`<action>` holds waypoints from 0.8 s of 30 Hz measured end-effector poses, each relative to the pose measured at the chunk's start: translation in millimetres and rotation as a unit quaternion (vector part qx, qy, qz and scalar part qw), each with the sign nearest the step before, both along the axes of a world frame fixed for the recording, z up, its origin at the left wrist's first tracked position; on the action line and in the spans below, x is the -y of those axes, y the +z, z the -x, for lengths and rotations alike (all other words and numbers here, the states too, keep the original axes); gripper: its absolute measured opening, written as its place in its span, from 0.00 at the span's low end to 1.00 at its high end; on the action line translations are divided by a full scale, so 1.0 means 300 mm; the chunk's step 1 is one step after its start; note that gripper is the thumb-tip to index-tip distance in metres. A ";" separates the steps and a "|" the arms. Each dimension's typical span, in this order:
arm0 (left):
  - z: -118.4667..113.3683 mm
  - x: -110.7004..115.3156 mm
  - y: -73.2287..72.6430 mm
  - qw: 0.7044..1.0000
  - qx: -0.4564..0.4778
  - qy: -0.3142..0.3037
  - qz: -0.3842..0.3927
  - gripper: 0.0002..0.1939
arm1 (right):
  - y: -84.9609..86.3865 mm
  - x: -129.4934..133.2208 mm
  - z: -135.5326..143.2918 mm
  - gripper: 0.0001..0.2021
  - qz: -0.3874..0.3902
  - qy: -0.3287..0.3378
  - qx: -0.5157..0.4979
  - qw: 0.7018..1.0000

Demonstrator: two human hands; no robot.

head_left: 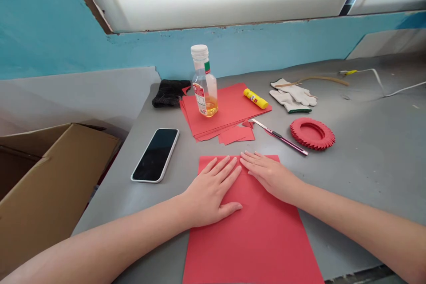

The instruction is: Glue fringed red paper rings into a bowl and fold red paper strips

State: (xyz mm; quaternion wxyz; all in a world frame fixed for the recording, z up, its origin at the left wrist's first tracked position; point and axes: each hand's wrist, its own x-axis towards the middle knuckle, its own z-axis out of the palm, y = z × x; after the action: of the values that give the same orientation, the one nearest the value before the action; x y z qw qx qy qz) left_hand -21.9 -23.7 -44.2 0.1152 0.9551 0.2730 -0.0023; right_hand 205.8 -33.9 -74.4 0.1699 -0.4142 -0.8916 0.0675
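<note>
A large sheet of red paper [253, 235] lies before me, with a crease or folded strip running across its far end. My left hand [213, 191] rests flat on the sheet, fingers spread and thumb pointing right. Beside it, my right hand [268, 175] also lies flat, its fingers stretched out over the folded end. The fingertips of both hands are close together near the crease. Just beyond the sheet are small red paper pieces [237, 134] and a slim utility knife [281, 136] with its blade out.
A bottle [206, 84] with amber liquid and a yellow glue stick [255, 99] are on a red paper stack [226, 97]. Around them are a phone [155, 155], black cloth [169, 93], white gloves [293, 95], a pleated red paper ring [312, 133] and a cable [379, 77]. A cardboard box [49, 186] stands left.
</note>
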 end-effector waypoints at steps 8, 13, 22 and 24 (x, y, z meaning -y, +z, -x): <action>0.005 -0.015 -0.007 1.000 0.002 0.020 0.018 0.41 | 0.001 0.008 -0.010 0.23 0.006 0.015 0.015 1.000; 0.003 -0.022 0.002 0.999 -0.002 0.025 0.022 0.42 | 0.007 0.011 -0.013 0.24 0.013 0.016 0.028 0.999; 0.089 -0.031 0.028 0.999 -0.036 0.039 -0.010 0.39 | 0.024 0.003 -0.013 0.24 0.050 0.014 0.050 0.997; 0.133 -0.032 0.031 0.998 -0.049 0.039 -0.023 0.39 | 0.029 0.002 -0.012 0.24 0.054 0.018 0.055 0.997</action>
State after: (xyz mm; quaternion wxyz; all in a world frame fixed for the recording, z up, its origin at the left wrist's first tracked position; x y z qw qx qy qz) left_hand -61.7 -14.0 -35.0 0.0794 0.9450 0.3149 -0.0381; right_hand 209.5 -34.5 -65.8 0.0966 -0.4098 -0.9019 0.0962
